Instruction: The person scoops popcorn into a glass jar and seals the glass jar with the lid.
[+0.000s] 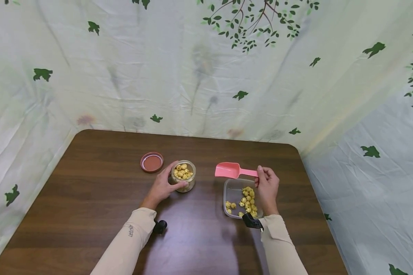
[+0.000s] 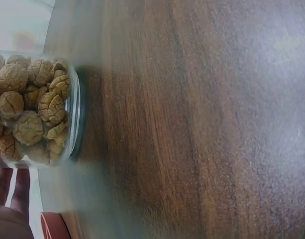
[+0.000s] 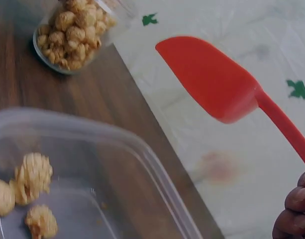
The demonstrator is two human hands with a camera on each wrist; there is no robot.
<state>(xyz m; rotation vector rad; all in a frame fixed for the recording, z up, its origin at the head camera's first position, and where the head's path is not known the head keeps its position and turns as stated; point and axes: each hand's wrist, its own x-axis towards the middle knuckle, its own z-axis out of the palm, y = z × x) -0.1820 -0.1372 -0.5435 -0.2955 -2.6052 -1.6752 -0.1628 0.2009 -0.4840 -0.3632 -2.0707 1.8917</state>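
Observation:
A glass jar (image 1: pixel 190 183) of popcorn stands upright on the table, its mouth uncovered. My left hand (image 1: pixel 163 188) holds it from the left, with thumb in front and fingers behind. In the left wrist view, popcorn balls (image 2: pixel 30 107) fill the jar to its base. My right hand (image 1: pixel 268 187) pinches the handle of a pink scoop (image 1: pixel 228 170), raised over the far edge of a clear plastic container (image 1: pixel 226 191). No popcorn shows in the scoop's bowl in the head view. Loose popcorn pieces (image 1: pixel 249 198) lie in the container, mostly on its right side, partly hidden by my right hand and wrist.
A reddish-brown lid (image 1: pixel 152 162) lies on the wooden table (image 1: pixel 99 191), left of the jar. Pale cloth with green leaf prints (image 1: pixel 179 76) hangs behind the table and at its sides. Wrist devices (image 1: pixel 252 221) sit at both cuffs.

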